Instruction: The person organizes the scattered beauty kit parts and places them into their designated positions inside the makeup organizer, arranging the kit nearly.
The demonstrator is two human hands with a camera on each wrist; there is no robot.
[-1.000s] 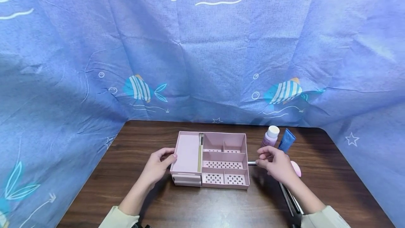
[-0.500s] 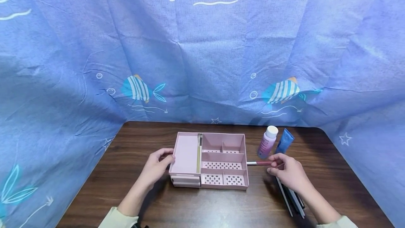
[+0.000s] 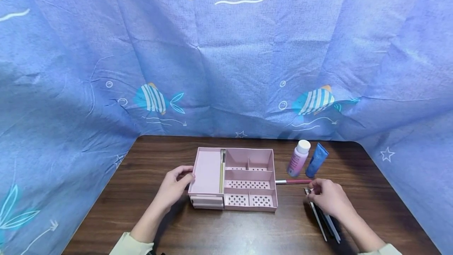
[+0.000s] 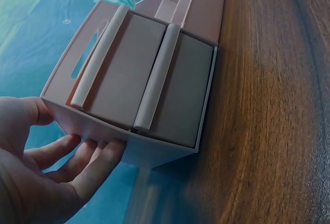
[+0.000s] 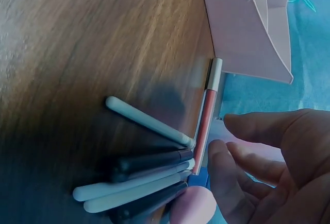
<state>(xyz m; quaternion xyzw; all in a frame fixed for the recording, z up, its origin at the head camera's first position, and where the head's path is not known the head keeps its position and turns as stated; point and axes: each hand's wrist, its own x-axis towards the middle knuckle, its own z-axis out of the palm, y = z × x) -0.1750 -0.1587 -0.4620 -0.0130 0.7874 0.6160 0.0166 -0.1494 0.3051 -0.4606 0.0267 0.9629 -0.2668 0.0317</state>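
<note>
A blue fish-print cloth (image 3: 226, 70) hangs across twelve o'clock, behind a dark wood-grain table (image 3: 166, 150). Near the table's middle sits a pink compartmented organizer (image 3: 207, 170), with two drawers (image 4: 180, 87) at its seven o'clock corner, a shallow tray above them and five perforated compartments toward three. Counted from the organizer, the left hand (image 3: 174, 187) is at nine o'clock, gripping the outer wall, fingers bent and spread, thumb at the rim. Between three and four o'clock is the right hand (image 3: 330, 196), thumb and forefinger slightly apart, other fingers bent; I cannot tell whether it touches anything. Between two and three stands a white-capped pinkish-purple bottle (image 3: 299, 161), a blue squeeze tube (image 3: 316, 160) just beside it. White- and black-handled cosmetic sticks (image 5: 136, 181) lie by the right hand, toward four. A red-and-silver pencil (image 3: 295, 182) lies at three, its silver end beside the organizer. Two slim brushes (image 3: 222, 174) lie between tray and compartments. A pink egg-shaped sponge (image 5: 193, 204) shows past the sticks in the right wrist view.
</note>
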